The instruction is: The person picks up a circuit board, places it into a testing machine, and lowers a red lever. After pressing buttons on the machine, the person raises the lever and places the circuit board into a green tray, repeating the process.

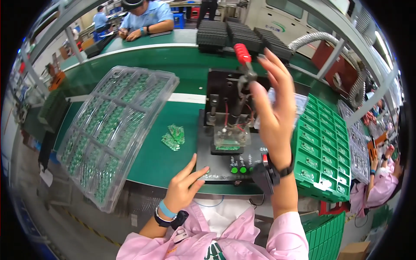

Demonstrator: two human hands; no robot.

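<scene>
Clearly, the right hand [273, 112] stood raised at the red-capped lever [242, 55] of the black test fixture [229, 130], fingers spread and not closed on it. The left hand [184, 186] lay released on the fixture's front edge, near the green buttons [238, 170]. A small circuit board [228, 147] sat under the clear press plate [232, 135]. To do it well, I judged, the lever needed a firm grasp and a straight, even pull, with the left hand clear of the plate.
</scene>
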